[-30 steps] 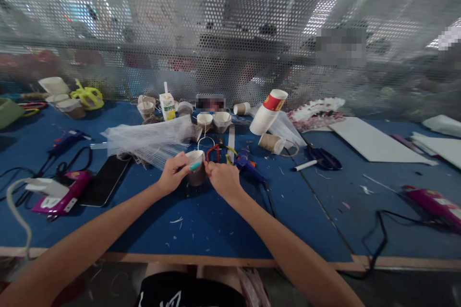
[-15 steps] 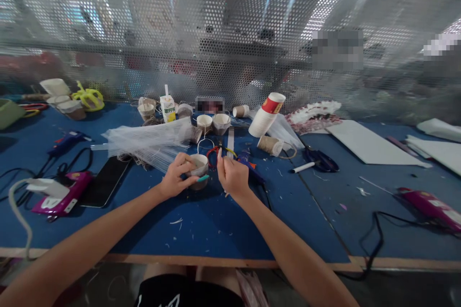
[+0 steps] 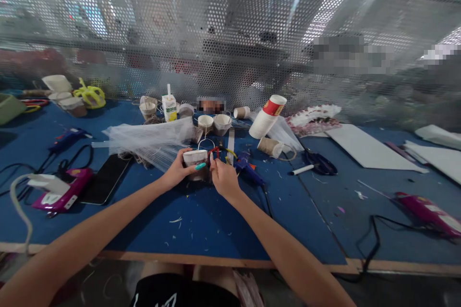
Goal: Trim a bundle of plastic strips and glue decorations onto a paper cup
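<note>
A small paper cup with a white rim and a brownish wrapped side [image 3: 195, 158] is held upright over the blue table. My left hand [image 3: 179, 171] grips it from the left, its thumb with a turquoise nail across the front. At the cup's right side is my right hand [image 3: 222, 172], its fingers pinched together; what they hold is too small to make out. Just behind lie red and yellow handles [image 3: 230, 152] and a white loop [image 3: 206, 145]. A blue glue gun [image 3: 249, 169] rests right of my right hand.
Bundled white strands [image 3: 147, 139], a phone [image 3: 107, 178] and a magenta power strip [image 3: 65, 192] lie left. Stacked cups [image 3: 262, 123], a twine roll [image 3: 269, 147], dark scissors [image 3: 320, 162] and white board [image 3: 370, 148] lie right. Perforated metal [image 3: 237, 24] stands behind.
The cup has moved slightly left and up, its rim now seen more edge-on. My right hand has come left, against the cup's side.
</note>
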`<state>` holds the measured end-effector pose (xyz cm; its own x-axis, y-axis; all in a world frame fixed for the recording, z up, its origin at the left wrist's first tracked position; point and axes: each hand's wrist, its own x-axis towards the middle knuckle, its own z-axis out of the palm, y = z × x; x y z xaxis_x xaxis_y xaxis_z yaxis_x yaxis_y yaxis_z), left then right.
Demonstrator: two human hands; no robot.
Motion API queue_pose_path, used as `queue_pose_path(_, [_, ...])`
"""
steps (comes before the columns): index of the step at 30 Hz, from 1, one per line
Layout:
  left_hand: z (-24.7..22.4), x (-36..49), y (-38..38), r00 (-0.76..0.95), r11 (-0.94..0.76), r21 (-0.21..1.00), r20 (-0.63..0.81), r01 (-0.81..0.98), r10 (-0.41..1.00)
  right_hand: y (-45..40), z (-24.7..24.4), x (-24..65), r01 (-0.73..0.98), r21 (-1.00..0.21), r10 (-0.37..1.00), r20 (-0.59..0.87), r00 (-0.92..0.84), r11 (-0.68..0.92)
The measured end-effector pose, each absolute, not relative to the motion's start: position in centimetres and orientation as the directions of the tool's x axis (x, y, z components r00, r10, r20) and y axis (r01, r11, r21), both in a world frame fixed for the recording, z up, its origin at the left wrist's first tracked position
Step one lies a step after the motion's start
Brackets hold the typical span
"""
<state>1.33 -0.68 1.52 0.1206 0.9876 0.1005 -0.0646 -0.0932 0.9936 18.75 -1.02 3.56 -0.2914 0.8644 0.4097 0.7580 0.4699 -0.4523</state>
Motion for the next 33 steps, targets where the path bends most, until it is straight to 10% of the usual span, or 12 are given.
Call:
queue_pose_path(4, [1.4,1.4,-0.7,0.004,-0.213,0.976,0.214,-0.055,0.977,-0.9,4.1,18.7,0.225,-0.940,0.949,0.199,-0.245,0.256])
queue_pose_path(9, [0.7,1.1,-0.1,-0.019,-0.373,0.921,0.378,0.111,0.926,-1.3,5.8,19.0,-0.326,-0.932,0.811,0.065,-0.581,-0.159])
queue_pose_path(15, [1.4,0.1,-0.7,0.100,-0.648,0.620,0.684,0.442,0.723,-1.7,6.5,19.6,-0.434,-0.757,0.671,-0.009,-0.742,-0.489])
queue_pose_path(19, [2.9,-0.7,-2.2,0.180,-0.721,0.276,0.856,0.635,0.486,-1.8,5.9,19.5,-0.476,-0.598,0.505,0.134,-0.853,-0.645])
queue_pose_path(24, [4.0,-1.0,-2.7,0.263,-0.718,0.118,0.880,0.686,0.395,-2.6,5.4,18.5,-0.384,-0.402,0.237,0.369,-0.899,-0.831])
queue_pose_path(33, [4.9,0.8,-4.6,0.425,-0.834,0.424,0.722,0.353,0.546,-3.6,4.1,17.8,-0.249,-0.292,0.087,0.475,-0.876,-0.923])
